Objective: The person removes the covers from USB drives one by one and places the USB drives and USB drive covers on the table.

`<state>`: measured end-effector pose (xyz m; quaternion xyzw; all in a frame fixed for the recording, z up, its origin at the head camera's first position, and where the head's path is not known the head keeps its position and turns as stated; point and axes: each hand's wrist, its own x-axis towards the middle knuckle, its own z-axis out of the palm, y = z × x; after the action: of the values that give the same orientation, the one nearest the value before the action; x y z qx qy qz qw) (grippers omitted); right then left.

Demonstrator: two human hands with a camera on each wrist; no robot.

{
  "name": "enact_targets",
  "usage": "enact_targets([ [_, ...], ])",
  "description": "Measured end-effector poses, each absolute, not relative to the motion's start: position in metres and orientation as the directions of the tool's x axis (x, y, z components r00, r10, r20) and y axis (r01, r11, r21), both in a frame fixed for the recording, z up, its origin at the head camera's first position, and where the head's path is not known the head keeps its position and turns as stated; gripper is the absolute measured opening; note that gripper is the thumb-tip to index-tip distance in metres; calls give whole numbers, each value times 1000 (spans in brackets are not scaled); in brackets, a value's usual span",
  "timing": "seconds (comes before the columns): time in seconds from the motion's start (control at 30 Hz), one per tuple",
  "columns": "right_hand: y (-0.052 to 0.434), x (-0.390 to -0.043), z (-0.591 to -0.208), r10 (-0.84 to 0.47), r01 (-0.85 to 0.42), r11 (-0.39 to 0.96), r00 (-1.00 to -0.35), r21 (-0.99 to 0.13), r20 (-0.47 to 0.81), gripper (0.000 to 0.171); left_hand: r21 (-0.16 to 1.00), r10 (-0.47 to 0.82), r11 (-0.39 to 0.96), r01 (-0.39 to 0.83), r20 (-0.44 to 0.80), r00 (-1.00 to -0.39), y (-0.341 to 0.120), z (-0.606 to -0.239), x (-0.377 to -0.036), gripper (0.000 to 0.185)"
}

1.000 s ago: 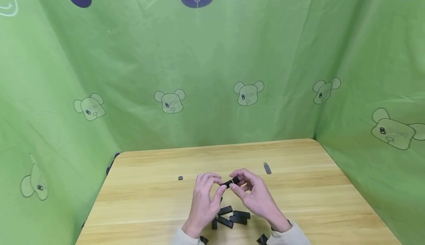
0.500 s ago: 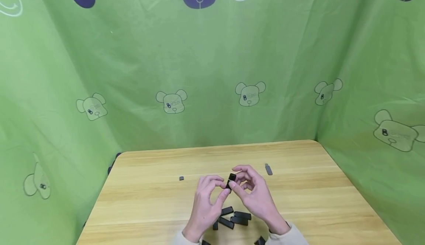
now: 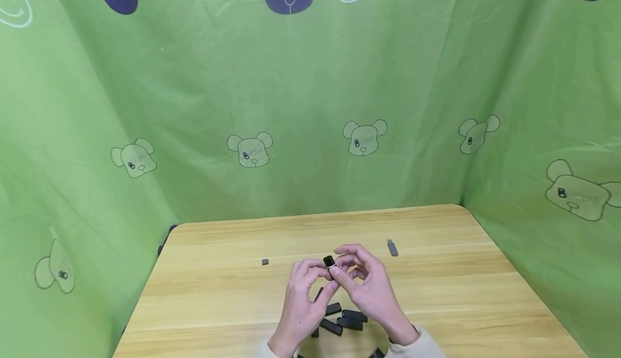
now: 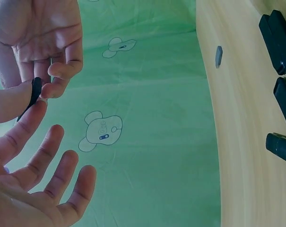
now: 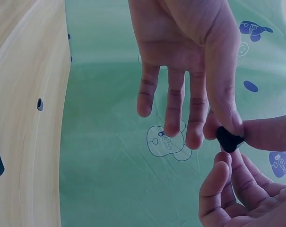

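A small black USB flash drive (image 3: 330, 261) with a pale line across it is held above the table between both hands. My left hand (image 3: 299, 304) pinches its lower end between thumb and index finger. From the right, my right hand (image 3: 371, 288) pinches it with thumb and fingers, the other fingers loosely bent. The fingertips cover much of the flash drive. In the left wrist view a dark edge of the flash drive (image 4: 35, 90) shows at the thumb, the remaining left fingers spread. In the right wrist view the black end of the flash drive (image 5: 229, 139) sticks out between the fingertips.
Several black sticks (image 3: 350, 323) of like shape lie on the wooden table (image 3: 208, 293) below the hands. A grey USB stick (image 3: 392, 248) lies farther back right, and a small grey cap (image 3: 264, 262) at left. Green cloth (image 3: 301, 185) encloses the table.
The flash drive has turned from lying slantwise to pointing up and slightly left, and moved a little left. The right fingers have shifted left with it; both hands keep hold.
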<state>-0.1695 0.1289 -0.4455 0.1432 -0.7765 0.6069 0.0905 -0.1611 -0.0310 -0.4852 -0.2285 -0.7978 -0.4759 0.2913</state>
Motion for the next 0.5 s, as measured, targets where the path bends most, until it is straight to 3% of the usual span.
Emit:
enact_targets([
  [0.33, 124, -169, -445, -96, -301, 245, -953, -922, 286, 15, 660, 130, 404, 633, 644, -754, -42, -482, -163, 7],
  [0.5, 123, -170, -446, -100, -292, 264, -956, -919, 275, 14, 720, 68, 379, 582, 605, -793, -42, -478, -165, 8],
])
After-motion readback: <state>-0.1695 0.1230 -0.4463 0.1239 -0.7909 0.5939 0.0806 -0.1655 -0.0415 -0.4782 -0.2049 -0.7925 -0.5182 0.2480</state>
